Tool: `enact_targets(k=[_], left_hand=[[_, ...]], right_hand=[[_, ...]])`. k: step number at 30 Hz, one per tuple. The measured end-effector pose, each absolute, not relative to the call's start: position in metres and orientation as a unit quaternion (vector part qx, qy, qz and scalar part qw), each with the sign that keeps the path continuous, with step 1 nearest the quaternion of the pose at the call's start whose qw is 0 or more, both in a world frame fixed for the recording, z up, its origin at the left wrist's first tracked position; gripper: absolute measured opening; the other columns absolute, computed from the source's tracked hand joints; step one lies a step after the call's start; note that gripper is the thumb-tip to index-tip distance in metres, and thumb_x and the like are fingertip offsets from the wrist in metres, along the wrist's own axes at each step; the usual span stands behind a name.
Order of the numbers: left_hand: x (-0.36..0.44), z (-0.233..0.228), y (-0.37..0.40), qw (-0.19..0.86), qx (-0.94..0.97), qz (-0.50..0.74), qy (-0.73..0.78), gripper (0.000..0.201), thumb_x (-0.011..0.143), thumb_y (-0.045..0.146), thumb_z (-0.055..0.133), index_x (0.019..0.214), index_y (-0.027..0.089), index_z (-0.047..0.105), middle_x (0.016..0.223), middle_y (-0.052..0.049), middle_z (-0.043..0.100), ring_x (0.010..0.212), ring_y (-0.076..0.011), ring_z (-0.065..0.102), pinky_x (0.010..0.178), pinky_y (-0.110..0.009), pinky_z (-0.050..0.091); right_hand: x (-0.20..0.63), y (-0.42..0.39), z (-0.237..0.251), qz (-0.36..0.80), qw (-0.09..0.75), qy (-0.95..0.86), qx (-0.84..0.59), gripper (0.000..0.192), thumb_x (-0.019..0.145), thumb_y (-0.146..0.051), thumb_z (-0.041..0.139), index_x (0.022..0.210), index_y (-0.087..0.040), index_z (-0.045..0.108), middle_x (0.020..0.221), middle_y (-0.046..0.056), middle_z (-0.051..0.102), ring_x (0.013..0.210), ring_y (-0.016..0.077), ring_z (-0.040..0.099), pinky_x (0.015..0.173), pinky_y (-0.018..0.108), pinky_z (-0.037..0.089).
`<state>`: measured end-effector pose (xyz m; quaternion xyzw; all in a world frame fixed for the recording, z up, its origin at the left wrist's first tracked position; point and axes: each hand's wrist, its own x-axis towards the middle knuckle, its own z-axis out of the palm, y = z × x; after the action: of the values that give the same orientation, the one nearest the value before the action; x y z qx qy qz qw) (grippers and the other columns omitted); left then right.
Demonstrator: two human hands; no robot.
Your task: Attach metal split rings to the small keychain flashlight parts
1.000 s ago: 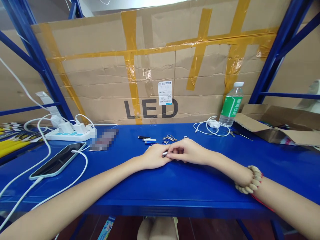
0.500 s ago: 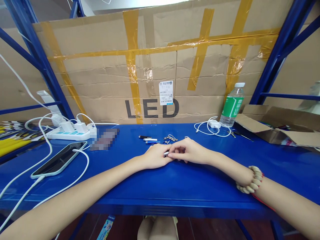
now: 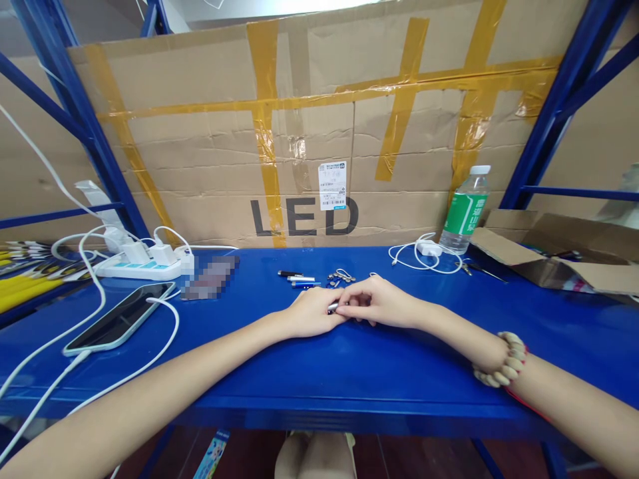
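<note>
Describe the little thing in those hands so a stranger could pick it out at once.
Find the wide cardboard printed LED, then look down to the blue tabletop in front of it. There the left hand and right hand meet, and a small silvery piece shows between them. Unlike the slim tubes lying just beyond, it is held, partly hidden by the hands.

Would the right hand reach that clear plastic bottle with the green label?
Probably yes: just a low white corded charger lies near the bottle, though the right hand holds a small silver object.
</note>
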<state>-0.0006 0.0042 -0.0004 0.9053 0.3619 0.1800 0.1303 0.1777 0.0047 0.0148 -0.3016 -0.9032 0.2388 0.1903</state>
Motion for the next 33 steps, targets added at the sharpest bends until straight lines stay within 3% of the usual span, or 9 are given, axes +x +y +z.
enact_targets(k=[33], left_hand=[[-0.0004,0.0002,0.0039,0.125,0.908,0.181,0.356,0.012,0.080,0.026,0.046,0.082,0.021,0.056,0.088,0.002,0.065,0.078,-0.0158,0.060,0.063,-0.022,0.040]], right_hand=[[0.1776,0.0053,0.0146,0.255,0.193,-0.898,-0.301,0.034,0.081,-0.047,0.048,0.079,-0.016,0.062,0.059,-0.001,0.058,0.044,0.0075,0.052,0.045,0.018,0.040]])
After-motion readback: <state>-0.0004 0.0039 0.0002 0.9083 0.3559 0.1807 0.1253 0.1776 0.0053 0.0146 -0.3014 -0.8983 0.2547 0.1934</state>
